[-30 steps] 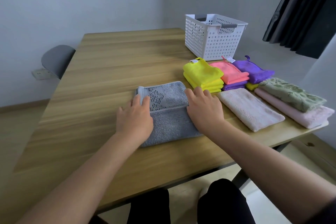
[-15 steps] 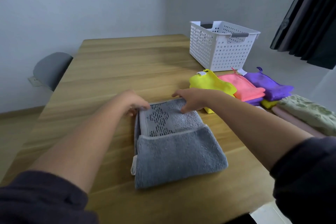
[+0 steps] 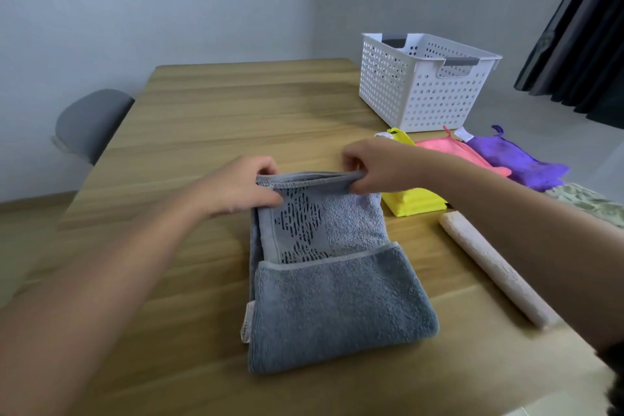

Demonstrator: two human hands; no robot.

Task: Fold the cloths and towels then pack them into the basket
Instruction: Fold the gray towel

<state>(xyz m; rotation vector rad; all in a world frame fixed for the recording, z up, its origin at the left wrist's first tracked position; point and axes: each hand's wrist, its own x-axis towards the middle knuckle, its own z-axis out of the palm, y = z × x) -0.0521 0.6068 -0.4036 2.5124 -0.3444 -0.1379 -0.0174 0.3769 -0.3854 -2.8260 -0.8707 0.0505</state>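
Observation:
A partly folded grey towel (image 3: 337, 300) lies on the wooden table (image 3: 209, 118) in front of me, its near flap folded over a patterned band. My left hand (image 3: 236, 187) pinches the towel's far left corner. My right hand (image 3: 374, 165) pinches the far right corner. Between them the far edge is lifted a little off the table. A white perforated basket (image 3: 422, 84) stands at the back right, and nothing shows inside it.
Folded yellow cloths (image 3: 415, 204), a pink cloth (image 3: 452, 152) and a purple cloth (image 3: 516, 162) lie right of the towel. A pale pink folded towel (image 3: 493, 267) and a green patterned one (image 3: 587, 203) sit near the right edge. A grey chair (image 3: 91, 121) stands left of the table.
Both hands moved from pressing the towel's middle to its far edge, then gripped the two far corners and raised that edge. The view came closer to the table.

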